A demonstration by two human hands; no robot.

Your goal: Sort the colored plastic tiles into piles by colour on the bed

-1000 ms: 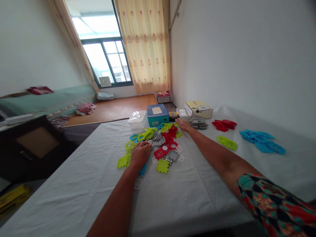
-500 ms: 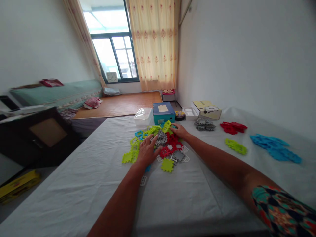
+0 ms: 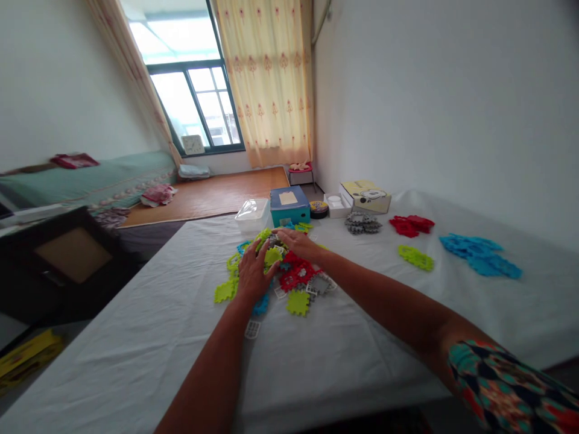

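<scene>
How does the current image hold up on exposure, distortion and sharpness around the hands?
Head view, upper left: the window is nearly washed out to white; head view, lower right: the patterned sleeve looks stretched, likely wide-angle distortion; head view, centre: the left hand and right hand look soft, fine detail in the plastic pieces unclear.

The left hand (image 3: 254, 272) is palm down, thumb splayed from the fingers, left forearm (image 3: 216, 364) trailing back from it. Just beyond it, to its right, I see the right hand (image 3: 299, 243), fingers stretched leftward, right forearm (image 3: 384, 286) slanting in.
</scene>
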